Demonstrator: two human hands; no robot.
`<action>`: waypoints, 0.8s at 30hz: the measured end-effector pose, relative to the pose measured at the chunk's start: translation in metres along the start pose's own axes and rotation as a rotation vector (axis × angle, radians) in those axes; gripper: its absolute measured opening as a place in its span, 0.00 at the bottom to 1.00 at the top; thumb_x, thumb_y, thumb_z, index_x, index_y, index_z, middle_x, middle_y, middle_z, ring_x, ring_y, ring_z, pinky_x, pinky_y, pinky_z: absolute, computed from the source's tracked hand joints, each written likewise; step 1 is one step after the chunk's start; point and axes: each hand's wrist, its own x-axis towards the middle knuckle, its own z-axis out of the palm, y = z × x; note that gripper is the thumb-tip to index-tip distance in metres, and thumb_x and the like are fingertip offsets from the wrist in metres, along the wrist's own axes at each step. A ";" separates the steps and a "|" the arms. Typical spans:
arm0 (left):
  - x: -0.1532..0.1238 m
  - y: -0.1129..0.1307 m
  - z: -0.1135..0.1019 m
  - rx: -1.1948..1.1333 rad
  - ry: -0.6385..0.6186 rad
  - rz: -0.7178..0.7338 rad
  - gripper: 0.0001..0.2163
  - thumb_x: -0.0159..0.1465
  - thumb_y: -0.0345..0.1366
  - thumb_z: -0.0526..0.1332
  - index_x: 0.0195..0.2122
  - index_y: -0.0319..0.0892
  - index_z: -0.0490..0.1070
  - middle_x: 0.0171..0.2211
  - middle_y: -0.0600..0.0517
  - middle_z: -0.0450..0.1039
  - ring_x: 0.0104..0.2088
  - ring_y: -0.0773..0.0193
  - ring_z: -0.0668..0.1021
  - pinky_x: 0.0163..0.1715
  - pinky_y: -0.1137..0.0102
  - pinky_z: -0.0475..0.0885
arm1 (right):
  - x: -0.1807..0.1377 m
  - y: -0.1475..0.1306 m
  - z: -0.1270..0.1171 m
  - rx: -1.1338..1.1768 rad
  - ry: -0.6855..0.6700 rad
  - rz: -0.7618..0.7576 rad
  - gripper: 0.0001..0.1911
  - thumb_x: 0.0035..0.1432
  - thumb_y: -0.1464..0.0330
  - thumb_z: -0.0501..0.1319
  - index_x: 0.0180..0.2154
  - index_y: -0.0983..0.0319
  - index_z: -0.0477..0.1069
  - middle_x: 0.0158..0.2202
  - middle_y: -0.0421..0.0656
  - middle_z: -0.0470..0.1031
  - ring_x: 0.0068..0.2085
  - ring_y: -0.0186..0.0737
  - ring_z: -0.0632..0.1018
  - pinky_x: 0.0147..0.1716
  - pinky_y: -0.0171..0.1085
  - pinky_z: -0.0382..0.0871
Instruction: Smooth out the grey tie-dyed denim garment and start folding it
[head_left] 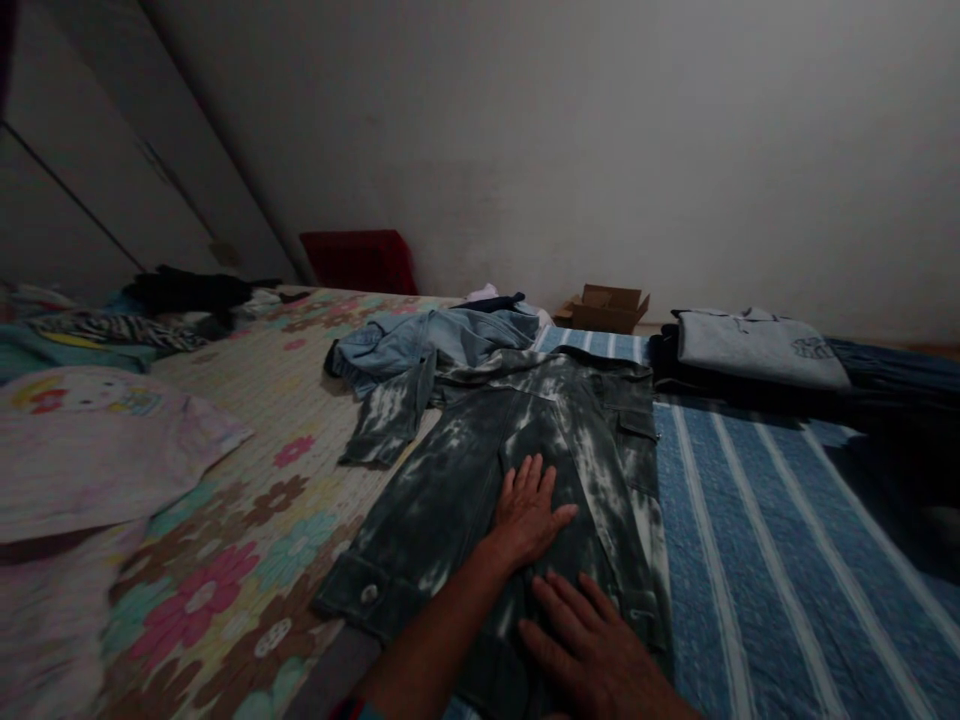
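Observation:
A dark grey bleach-patterned jacket [465, 470] lies spread out on the bed in front of me. My left hand [529, 515] rests flat on its middle with the fingers stretched out. Nearer to me, my right hand [592, 640] lies palm down on the lower part of the jacket, fingers apart. Neither hand holds anything. One jacket sleeve [386, 425] is bent out to the left.
A light blue denim garment [427, 345] lies beyond the jacket. A floral bedspread [247, 520] covers the left, a blue striped quilt [757, 540] the right. Folded clothes [757, 350] stack at the far right. A pink printed shirt [90, 440] lies left. A cardboard box [607, 308] and a red object [360, 260] stand by the wall.

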 end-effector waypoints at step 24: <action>-0.005 -0.002 -0.020 0.033 0.027 -0.124 0.29 0.67 0.43 0.49 0.66 0.32 0.49 0.69 0.38 0.36 0.68 0.51 0.41 0.65 0.56 0.42 | 0.071 0.094 -0.020 0.066 0.115 0.413 0.25 0.62 0.60 0.54 0.56 0.67 0.65 0.60 0.58 0.64 0.61 0.54 0.64 0.57 0.54 0.61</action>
